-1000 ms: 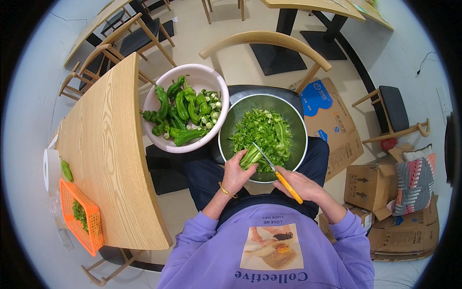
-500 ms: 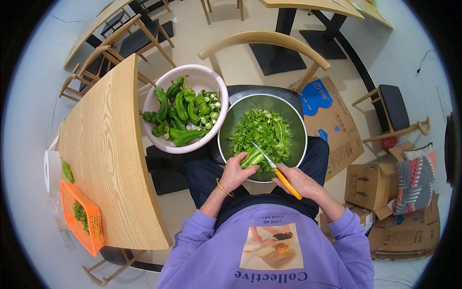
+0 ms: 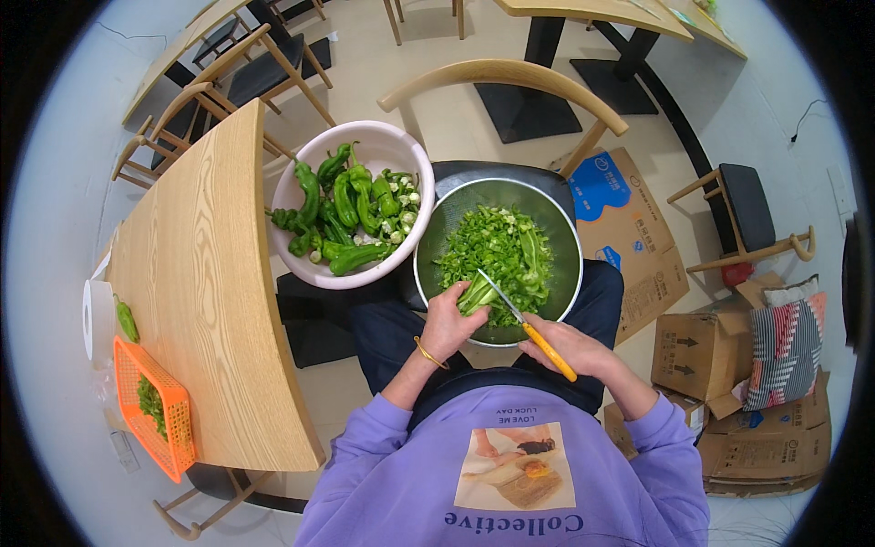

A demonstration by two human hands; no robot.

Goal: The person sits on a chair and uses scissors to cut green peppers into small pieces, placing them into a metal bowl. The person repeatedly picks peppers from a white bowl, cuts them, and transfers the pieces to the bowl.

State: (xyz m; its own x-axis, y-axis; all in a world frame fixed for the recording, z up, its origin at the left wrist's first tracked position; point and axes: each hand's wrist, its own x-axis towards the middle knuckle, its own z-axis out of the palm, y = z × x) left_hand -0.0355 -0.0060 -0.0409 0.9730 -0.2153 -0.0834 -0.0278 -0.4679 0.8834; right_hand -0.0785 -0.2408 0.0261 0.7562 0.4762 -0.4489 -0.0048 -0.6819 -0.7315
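Note:
Over the near rim of a metal bowl (image 3: 571,290), my left hand (image 3: 447,326) is closed around strips of cut green pepper (image 3: 475,297). My right hand (image 3: 576,346) grips a small knife (image 3: 545,350) with a yellow handle, its blade lying across the pepper strips. Chopped green pepper (image 3: 492,239) fills the middle of the bowl, with a longer piece at its right side. To the left, a pale pink basin (image 3: 415,149) holds whole green peppers (image 3: 343,201) and several cut-off stem ends with pale seed cores.
The bowl rests on a black chair seat (image 3: 465,173) between my knees. At left stands a wooden table (image 3: 214,301) with an orange basket (image 3: 182,428) of greens, one green pepper (image 3: 127,321) and a white roll (image 3: 98,319). Cardboard boxes (image 3: 697,351) and flattened cardboard (image 3: 638,255) lie at right.
My right hand and the knife have shifted very slightly toward the lower right. My left hand stays around the pepper strips in nearly the same place.

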